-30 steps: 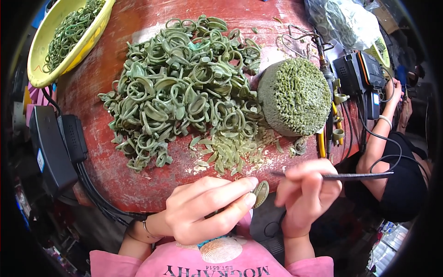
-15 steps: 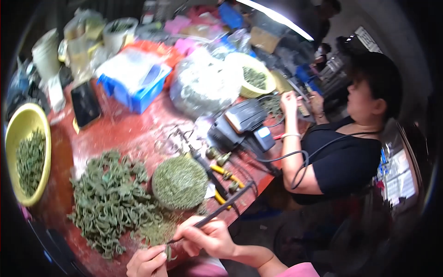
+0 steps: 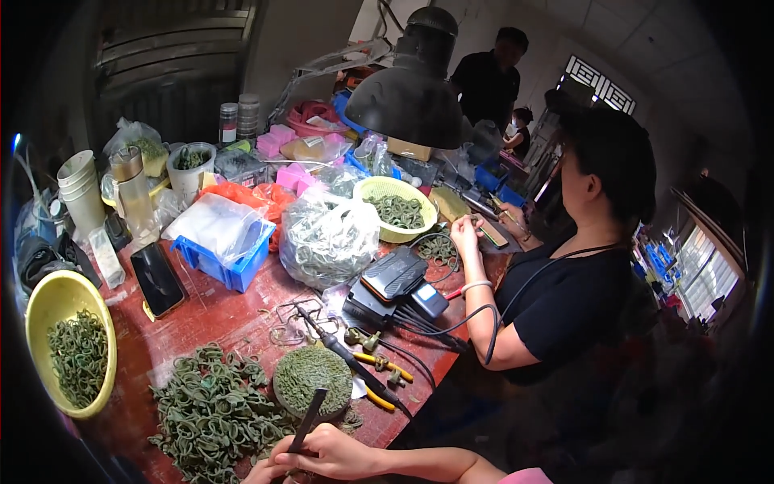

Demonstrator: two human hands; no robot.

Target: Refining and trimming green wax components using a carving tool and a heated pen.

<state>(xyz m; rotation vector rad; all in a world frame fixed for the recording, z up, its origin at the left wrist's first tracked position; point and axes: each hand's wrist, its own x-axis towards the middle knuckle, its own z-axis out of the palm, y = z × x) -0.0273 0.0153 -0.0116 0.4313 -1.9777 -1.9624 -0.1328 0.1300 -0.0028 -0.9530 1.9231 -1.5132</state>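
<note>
My right hand [image 3: 330, 454] is closed round a slim dark tool, which looks like a flat file [image 3: 309, 421]; its broad end points up and away. Beside it, at the lower edge, my left hand [image 3: 263, 471] is mostly cut off, its fingers bent together near the tool; what they pinch is hidden. Just beyond lies a heap of small green ring-shaped pieces [image 3: 211, 411] on the red table [image 3: 234, 327]. A round holder [image 3: 313, 379] topped with fine green crumbs stands to the right of the heap.
A yellow basin [image 3: 113, 355] of green rings stands left. Yellow-handled pliers [image 3: 379, 399], a corded pen tool [image 3: 343, 348] and a dark device [image 3: 395, 278] lie right. Behind are a blue bin [image 3: 234, 278] and a stuffed plastic bag [image 3: 326, 242]. A co-worker [image 3: 584, 282] sits at right.
The view has tilted up, so my hands sit lower in it and the lamp and back wall show. The tool now points more steeply up. The green piece seen at my left fingertips is out of sight.
</note>
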